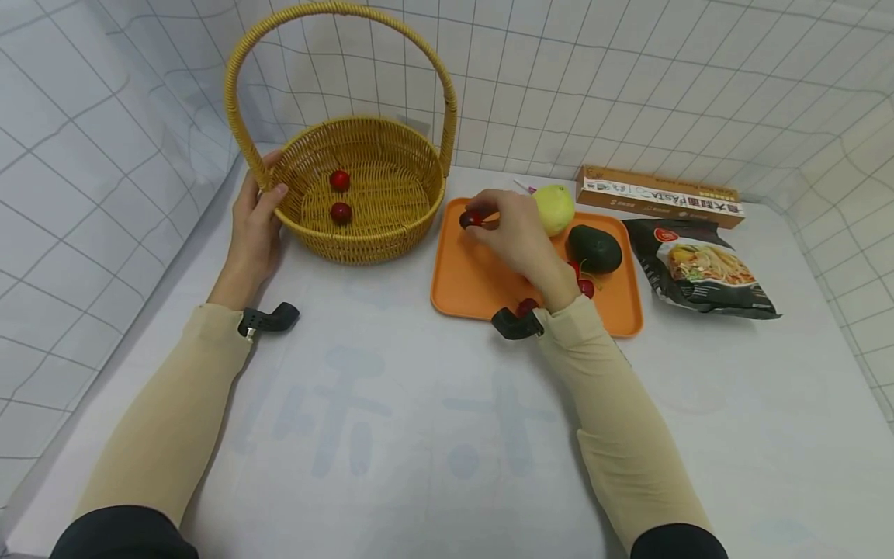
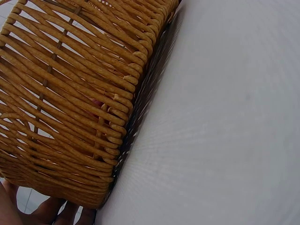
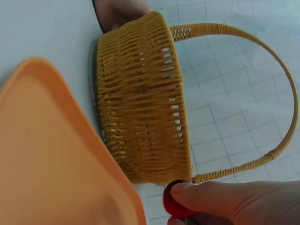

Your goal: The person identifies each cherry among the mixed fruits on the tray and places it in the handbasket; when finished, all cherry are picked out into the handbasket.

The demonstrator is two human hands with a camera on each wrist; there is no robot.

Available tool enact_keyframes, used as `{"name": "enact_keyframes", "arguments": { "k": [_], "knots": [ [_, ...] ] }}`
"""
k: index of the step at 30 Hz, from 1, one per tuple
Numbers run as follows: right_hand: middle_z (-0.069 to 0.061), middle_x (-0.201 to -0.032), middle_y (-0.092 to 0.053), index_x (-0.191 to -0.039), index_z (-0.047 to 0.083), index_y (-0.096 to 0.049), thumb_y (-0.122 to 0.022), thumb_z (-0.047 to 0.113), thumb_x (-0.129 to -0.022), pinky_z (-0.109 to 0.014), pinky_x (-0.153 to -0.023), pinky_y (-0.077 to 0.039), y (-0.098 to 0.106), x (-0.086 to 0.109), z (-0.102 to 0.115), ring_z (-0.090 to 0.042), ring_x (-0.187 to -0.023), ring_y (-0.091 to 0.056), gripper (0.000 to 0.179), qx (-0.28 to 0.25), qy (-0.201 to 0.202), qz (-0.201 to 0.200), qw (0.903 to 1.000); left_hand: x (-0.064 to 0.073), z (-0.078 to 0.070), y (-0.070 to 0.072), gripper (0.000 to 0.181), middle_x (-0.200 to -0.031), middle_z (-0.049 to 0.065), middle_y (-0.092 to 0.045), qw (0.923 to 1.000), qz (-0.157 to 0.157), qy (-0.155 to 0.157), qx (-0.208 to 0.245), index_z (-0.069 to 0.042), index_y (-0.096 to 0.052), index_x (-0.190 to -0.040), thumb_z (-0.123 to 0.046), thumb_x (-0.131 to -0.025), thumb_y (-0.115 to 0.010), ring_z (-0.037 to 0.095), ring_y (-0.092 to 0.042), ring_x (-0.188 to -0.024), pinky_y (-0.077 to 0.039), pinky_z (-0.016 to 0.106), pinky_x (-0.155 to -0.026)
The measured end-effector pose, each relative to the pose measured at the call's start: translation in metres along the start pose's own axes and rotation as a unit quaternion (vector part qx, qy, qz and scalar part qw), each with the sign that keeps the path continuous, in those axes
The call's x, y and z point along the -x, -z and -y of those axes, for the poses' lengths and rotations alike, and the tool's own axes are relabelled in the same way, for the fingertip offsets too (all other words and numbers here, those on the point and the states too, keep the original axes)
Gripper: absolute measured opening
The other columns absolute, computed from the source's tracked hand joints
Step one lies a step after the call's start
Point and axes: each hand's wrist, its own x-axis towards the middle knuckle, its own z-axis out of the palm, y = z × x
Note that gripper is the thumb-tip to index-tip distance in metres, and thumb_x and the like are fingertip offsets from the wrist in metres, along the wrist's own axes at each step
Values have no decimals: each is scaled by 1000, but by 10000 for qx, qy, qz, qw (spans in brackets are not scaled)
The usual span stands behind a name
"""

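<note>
My left hand (image 1: 253, 217) grips the left side of a yellow wicker basket (image 1: 370, 247), its thumb over the rim and its fingers outside. Two red cherries (image 1: 340, 181) lie inside the basket. Above the left part of an orange tray (image 1: 464, 279), my right hand (image 1: 520, 233) pinches a dark red cherry (image 1: 471, 220) between thumb and fingers. That cherry (image 3: 174, 200) also shows in the right wrist view, close to the basket's rim, with another bit of red below it. More cherries (image 1: 585, 289) lie on the tray, partly hidden by my right wrist.
On the tray are a dark green avocado (image 1: 594, 249) and a yellow-green round fruit (image 1: 554, 210). Behind it stands a long brown pasta box (image 1: 660, 196). To the tray's right lies a dark noodle packet (image 1: 705, 268). The basket's tall handle (image 1: 342, 9) arches upward. Gridded white sheeting encloses the table's back and sides.
</note>
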Motion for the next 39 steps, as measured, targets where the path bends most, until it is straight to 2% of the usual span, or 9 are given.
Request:
{"name": "enact_keyframes", "arguments": {
  "k": [8,15,22,27,30,34,39],
  "knots": [
    [-15,-120,-75,-124,-1,-72,-79,4,-93,-36,-95,-59,-13,3,23,-25,-113,-72,32,-831,539,-651,9930,1,0,3,51,-160,6,-44,10000,-7,-25,70,-23,-51,-155,-18,-104,-60,25,-42,-144,-34,34,-117],
    [-11,-122,-75,-128,0,-70,-77,6,-95,-31,-99,-57,-35,5,40,-22,-116,-69,34,-915,1156,-852,9854,1,1,4,51,-160,6,-44,10000,-26,-27,82,-23,-52,-155,-17,-104,-60,25,-42,-145,-35,34,-116],
    [-12,-127,-73,-132,1,-69,-76,8,-97,-27,-100,-55,-45,7,45,-22,-115,-71,37,-925,1366,-933,9819,0,1,2,51,-160,5,-45,9999,-15,-25,139,-23,-53,-154,-15,-104,-58,26,-41,-145,-34,35,-116],
    [-14,-130,-71,-133,1,-68,-75,11,-98,-27,-99,-55,-52,5,44,-23,-110,-71,38,-763,1493,-1134,9793,-2,0,0,51,-160,5,-45,9999,-13,-46,152,-22,-53,-154,-16,-104,-60,25,-41,-145,-32,36,-118],
    [-14,-133,-69,-137,1,-67,-76,11,-97,-27,-101,-54,-53,4,42,-24,-115,-68,42,-765,1421,-1215,9794,-2,0,0,51,-160,5,-45,9999,19,-61,131,-22,-52,-154,-16,-104,-59,25,-41,-146,-31,37,-119],
    [-15,-143,-62,-142,1,-62,-76,10,-97,-35,-106,-53,-53,4,41,-27,-126,-61,48,-907,1338,-1205,9795,-2,1,0,51,-160,5,-45,9999,37,-55,108,-23,-52,-155,-15,-105,-58,25,-40,-147,-31,37,-119],
    [-13,-148,-60,-143,2,-61,-74,9,-98,-38,-107,-53,-53,3,37,-27,-135,-56,47,-880,1263,-1177,9811,-2,2,1,51,-161,6,-44,9999,28,-54,101,-23,-52,-155,-16,-104,-59,25,-40,-147,-31,37,-120]
  ]
}}
